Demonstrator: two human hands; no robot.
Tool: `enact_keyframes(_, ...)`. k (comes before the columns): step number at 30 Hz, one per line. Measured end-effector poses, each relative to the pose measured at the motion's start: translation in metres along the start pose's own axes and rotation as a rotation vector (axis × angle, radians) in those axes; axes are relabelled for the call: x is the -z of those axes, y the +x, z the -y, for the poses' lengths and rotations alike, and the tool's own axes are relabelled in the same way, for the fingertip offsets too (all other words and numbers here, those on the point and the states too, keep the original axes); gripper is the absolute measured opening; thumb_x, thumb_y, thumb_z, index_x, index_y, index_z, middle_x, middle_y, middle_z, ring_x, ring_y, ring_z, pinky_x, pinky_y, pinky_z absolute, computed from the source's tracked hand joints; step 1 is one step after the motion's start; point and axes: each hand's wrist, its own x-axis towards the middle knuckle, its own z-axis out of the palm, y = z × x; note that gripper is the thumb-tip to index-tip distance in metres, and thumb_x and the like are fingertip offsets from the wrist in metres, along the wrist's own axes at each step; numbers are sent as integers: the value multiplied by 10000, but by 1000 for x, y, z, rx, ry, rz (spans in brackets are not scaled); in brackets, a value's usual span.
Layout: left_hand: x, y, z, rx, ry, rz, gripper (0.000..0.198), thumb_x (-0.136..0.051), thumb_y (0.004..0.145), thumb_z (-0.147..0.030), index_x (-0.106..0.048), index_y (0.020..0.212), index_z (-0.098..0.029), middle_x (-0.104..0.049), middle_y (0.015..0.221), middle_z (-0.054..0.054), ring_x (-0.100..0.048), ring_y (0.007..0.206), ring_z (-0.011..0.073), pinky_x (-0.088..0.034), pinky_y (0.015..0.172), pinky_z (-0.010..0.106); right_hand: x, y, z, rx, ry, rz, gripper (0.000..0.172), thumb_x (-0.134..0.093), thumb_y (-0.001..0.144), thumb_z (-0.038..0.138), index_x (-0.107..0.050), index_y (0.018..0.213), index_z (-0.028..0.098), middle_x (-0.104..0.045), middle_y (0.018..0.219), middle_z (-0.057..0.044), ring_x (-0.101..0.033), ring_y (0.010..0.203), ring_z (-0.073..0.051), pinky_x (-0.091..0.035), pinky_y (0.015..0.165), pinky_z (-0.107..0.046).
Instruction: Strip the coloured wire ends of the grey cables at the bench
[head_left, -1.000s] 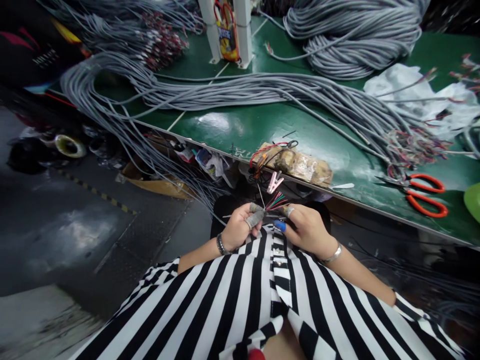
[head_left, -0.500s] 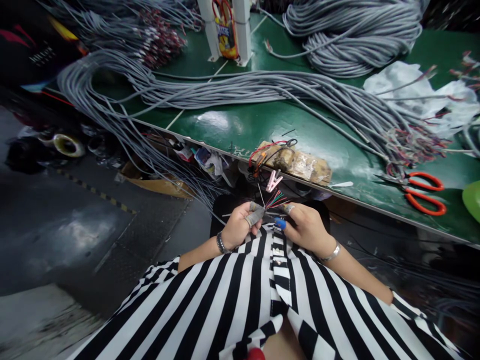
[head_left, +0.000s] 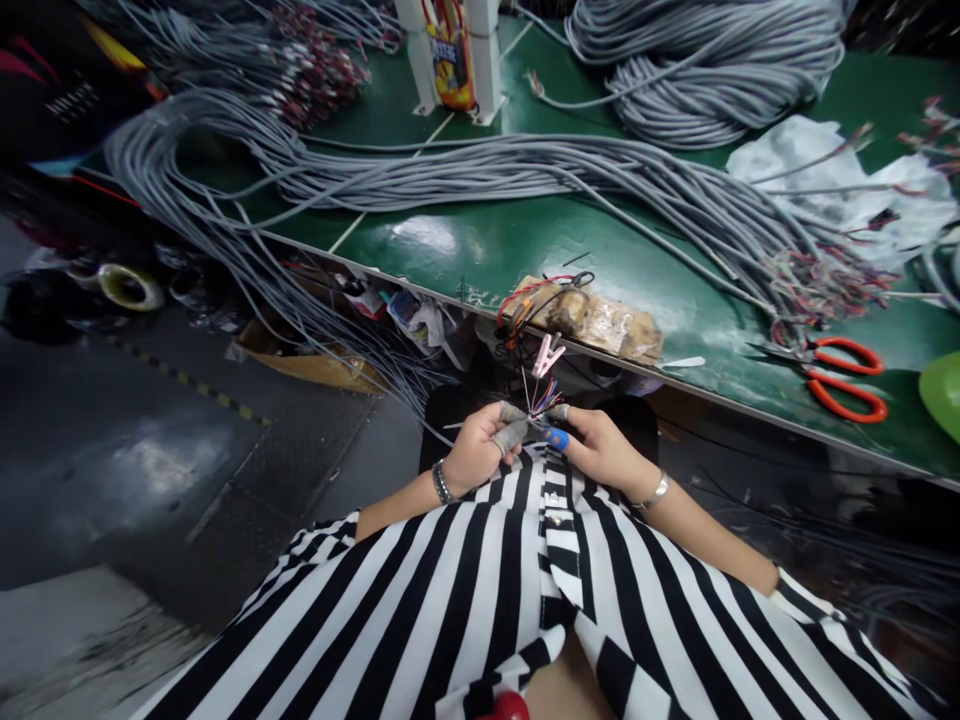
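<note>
My left hand [head_left: 482, 445], with grey wraps on its thumb and finger, pinches the end of a grey cable at my lap. A fan of thin coloured wires [head_left: 546, 397] rises from that end, red, blue and other colours among them. Close on the other side, my right hand [head_left: 604, 450] has its finger and blue-wrapped thumb at the base of the wires. Its fingertips are nearly together, and the small spot between them is hard to make out. Just beyond the wires, a pink clip [head_left: 548, 355] hangs at the table edge.
Along the green table [head_left: 427, 240] runs a long bundle of grey cables [head_left: 465, 172], drooping off the left side. Orange-handled scissors [head_left: 844, 378] lie at the right. A taped block [head_left: 592, 318] sits on the front edge. A cable coil [head_left: 697, 90] is behind.
My right hand has moved slightly left, closer to my left hand. The coloured wires are bunched closer together and stand more upright. My left hand stays about where it was.
</note>
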Motion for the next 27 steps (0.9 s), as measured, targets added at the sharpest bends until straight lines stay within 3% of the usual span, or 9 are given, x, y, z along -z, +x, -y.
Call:
enact_keyframes(12,2,-2,5,-18,37,-33,273,-710,740,-373,-603,817,-134,-565,561,-29,-465,418,42,-380,418,153,-4,1,1,-21,-132,6,291,-424,934,381,-557,785,169,-588,666,-14,-493,567,-120,-381,555,-236)
enact_keyframes(18,2,2,7,-111,5,-34,352,-829,597,-352,-591,748,-141,-632,660,-5,-575,585,92,-474,563,197,-10,-2,2,-5,-248,-54,299,-417,922,369,-498,705,180,-560,636,-16,-463,540,-115,-334,543,-239)
enact_keyframes(27,2,7,8,-83,-32,-86,390,-850,554,-338,-523,609,-134,-526,553,-48,-464,517,57,-406,525,180,-15,4,4,72,-352,-129,290,-407,906,343,-447,658,197,-484,560,5,-411,495,-113,-286,516,-240)
